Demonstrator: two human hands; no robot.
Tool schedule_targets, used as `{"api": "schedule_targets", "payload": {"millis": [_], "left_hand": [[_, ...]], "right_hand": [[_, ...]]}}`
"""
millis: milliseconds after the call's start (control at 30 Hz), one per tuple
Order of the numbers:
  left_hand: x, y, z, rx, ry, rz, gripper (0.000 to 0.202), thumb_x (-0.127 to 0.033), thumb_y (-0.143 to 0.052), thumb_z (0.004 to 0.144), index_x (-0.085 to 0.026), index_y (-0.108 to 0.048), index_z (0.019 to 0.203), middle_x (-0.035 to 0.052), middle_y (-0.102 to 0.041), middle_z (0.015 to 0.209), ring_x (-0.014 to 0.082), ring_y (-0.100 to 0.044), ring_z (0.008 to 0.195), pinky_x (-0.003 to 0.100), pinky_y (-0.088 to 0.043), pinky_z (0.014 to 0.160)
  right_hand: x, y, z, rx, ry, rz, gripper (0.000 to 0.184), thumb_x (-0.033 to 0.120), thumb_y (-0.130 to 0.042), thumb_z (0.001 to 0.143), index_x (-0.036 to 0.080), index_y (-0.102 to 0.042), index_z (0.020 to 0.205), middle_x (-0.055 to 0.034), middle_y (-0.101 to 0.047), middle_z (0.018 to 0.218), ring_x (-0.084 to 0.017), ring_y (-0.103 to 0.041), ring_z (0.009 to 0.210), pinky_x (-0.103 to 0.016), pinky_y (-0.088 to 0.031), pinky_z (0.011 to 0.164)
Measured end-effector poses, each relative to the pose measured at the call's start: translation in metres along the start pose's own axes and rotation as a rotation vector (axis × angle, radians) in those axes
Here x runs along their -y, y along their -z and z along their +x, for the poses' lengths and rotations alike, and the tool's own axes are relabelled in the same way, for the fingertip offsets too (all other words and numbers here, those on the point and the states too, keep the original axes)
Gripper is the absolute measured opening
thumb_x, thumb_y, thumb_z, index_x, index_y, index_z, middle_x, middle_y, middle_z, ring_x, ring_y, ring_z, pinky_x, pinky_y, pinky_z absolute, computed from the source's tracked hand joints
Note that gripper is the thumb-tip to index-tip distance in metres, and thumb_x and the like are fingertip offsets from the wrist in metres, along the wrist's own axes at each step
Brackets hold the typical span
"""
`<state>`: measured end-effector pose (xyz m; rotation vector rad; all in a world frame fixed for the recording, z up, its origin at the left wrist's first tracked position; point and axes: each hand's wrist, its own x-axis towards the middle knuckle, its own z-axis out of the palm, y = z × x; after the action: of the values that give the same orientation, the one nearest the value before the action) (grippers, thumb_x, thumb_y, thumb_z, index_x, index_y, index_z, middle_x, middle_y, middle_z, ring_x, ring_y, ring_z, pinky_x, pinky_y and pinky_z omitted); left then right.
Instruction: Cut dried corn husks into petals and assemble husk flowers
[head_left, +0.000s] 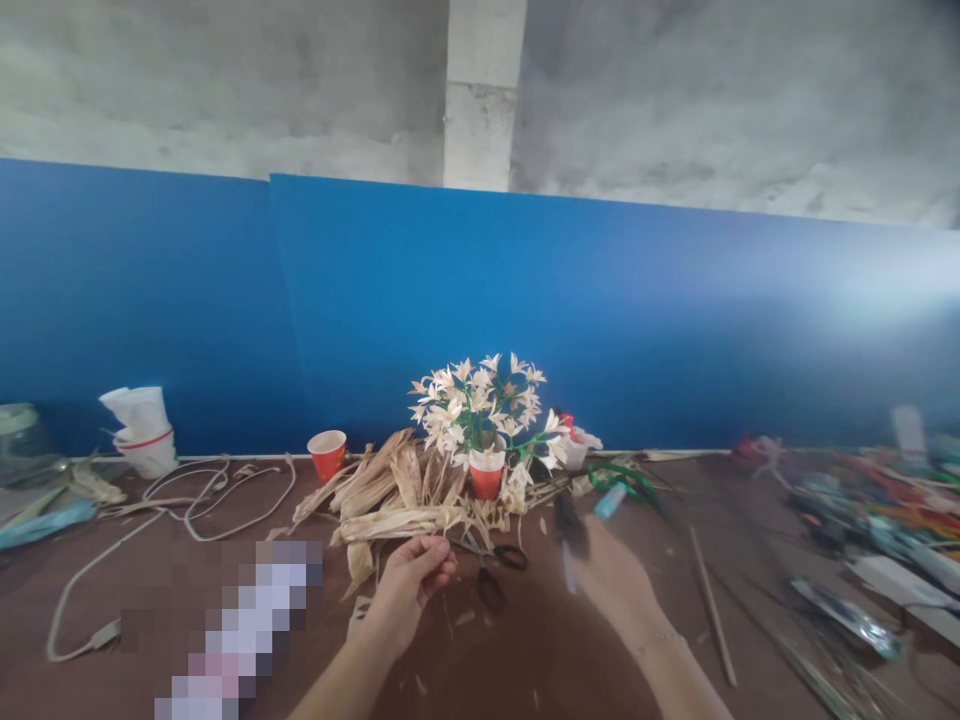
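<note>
My left hand is closed in a pinch in the lower middle; what sits between its fingertips is too small to make out. To the right, my right hand is smeared by motion, its fingers around a blurred dark object of unclear kind. Between the hands lies a pair of black-handled scissors. Dry tan husks are heaped just beyond my left hand. Behind them, white artificial flowers on green stems stand in a red and white paper cup.
Another paper cup stands left of the husks. A white cable loops across the left side, near a white bucket. A thin stick and tangled coloured materials lie right. A blue partition rises behind the table.
</note>
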<state>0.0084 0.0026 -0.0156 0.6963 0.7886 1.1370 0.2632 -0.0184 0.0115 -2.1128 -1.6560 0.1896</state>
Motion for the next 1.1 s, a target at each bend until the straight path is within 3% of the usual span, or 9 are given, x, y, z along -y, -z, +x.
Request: {"api": "schedule_targets", "payload": {"millis": [133,300,467,600,1100], "left_hand": [[0.002,0.001,0.002,-0.007,-0.017,0.020,0.024,-0.027,-0.077,0.059,-0.012,-0.059,0.066,0.0010,-0.062,0.065,0.0044,-0.052,0.052,0.012,-0.037,0.044],[0.006,0.003,0.005,-0.031,-0.063,0.023,0.025,-0.028,-0.077,0.057,-0.012,-0.059,0.061,-0.0042,-0.053,0.050,0.0032,-0.044,0.044,0.013,-0.031,0.043],[0.006,0.001,0.006,-0.022,-0.047,-0.019,0.027,-0.028,-0.079,0.054,-0.012,-0.059,0.060,-0.0038,-0.052,0.048,0.0039,-0.043,0.044,0.014,-0.032,0.044],[0.005,-0.001,0.003,-0.048,-0.018,-0.055,0.026,-0.023,-0.081,0.051,-0.011,-0.061,0.060,-0.0028,-0.054,0.052,0.0034,-0.045,0.045,0.013,-0.035,0.044],[0.005,-0.002,0.003,-0.066,0.010,-0.063,0.023,-0.019,-0.082,0.050,-0.010,-0.064,0.062,-0.0022,-0.056,0.056,0.0021,-0.046,0.044,0.011,-0.039,0.042]], "right_hand": [[0.035,0.001,-0.006,0.028,0.463,0.272,0.009,0.025,-0.053,0.071,0.019,-0.060,0.075,-0.0023,-0.061,0.066,-0.016,-0.054,0.059,-0.024,-0.038,0.057],[0.069,-0.023,-0.022,0.045,0.703,0.494,0.006,0.014,-0.050,0.068,0.019,-0.051,0.066,0.0008,-0.052,0.066,-0.013,-0.049,0.060,-0.021,-0.036,0.055],[0.066,-0.052,-0.028,-0.006,0.714,0.510,0.017,0.005,-0.049,0.060,0.020,-0.042,0.066,0.0016,-0.045,0.068,-0.011,-0.045,0.060,-0.020,-0.032,0.053],[0.061,-0.063,-0.027,-0.022,0.686,0.447,0.021,0.003,-0.048,0.057,0.020,-0.042,0.068,0.0018,-0.044,0.068,-0.012,-0.044,0.060,-0.021,-0.031,0.054],[0.060,-0.067,-0.025,-0.033,0.655,0.374,0.020,0.005,-0.049,0.056,0.020,-0.041,0.066,0.0013,-0.045,0.067,-0.012,-0.045,0.059,-0.021,-0.031,0.053]]}}
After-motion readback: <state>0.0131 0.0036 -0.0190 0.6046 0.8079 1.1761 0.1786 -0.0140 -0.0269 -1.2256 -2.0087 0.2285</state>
